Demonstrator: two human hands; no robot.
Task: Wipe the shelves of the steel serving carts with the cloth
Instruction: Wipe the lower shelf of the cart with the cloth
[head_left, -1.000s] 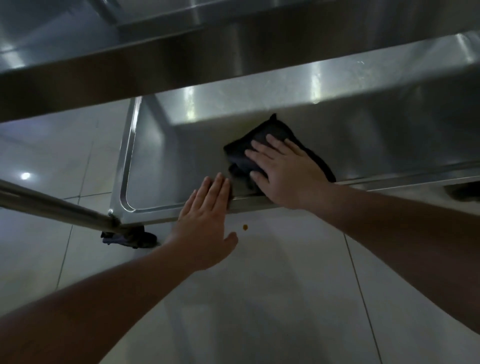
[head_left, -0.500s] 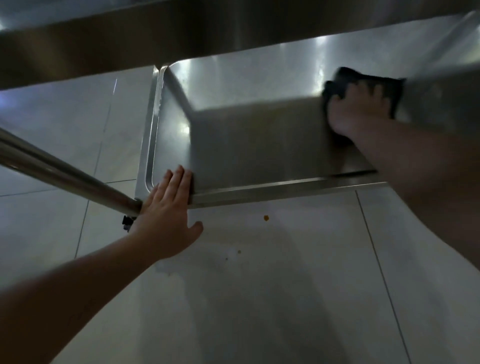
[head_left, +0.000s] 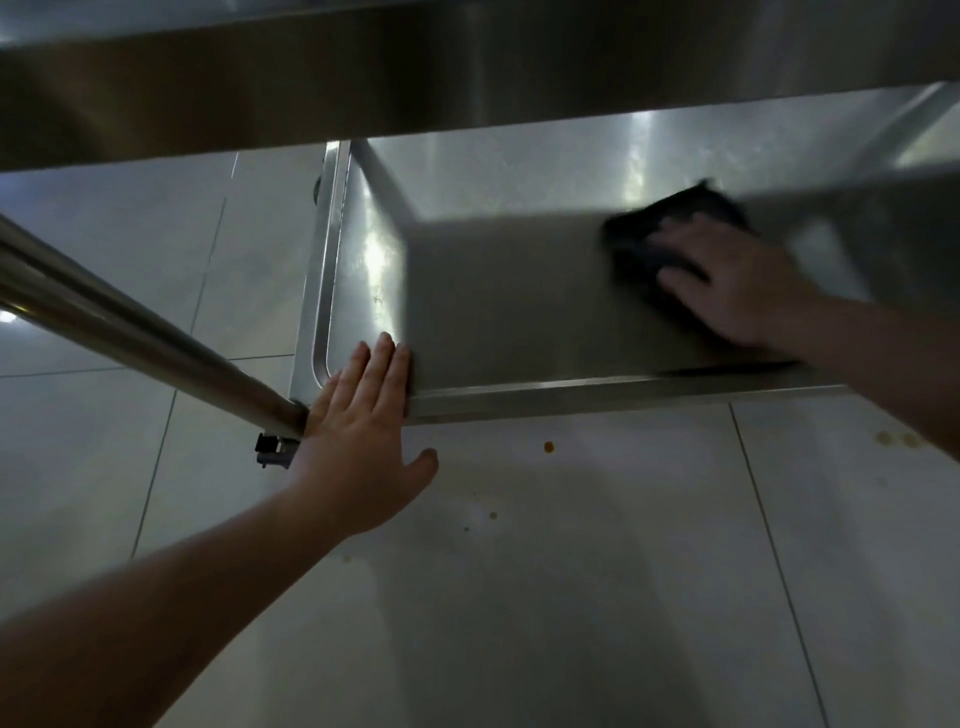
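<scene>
Since a second ago the right hand (head_left: 737, 280) has swept the cloth (head_left: 670, 228) from the shelf's (head_left: 498, 301) front edge out toward its right side, where it now lies flat, mid-depth. Its fingers are spread straight on top, pressing rather than gripping. The left hand (head_left: 363, 431), fingers straight and together, braces on the front-left corner beside the cart's post (head_left: 130, 332). Soft and limp, the cloth would likely bunch if pushed; a flat palm over its middle looks best.
</scene>
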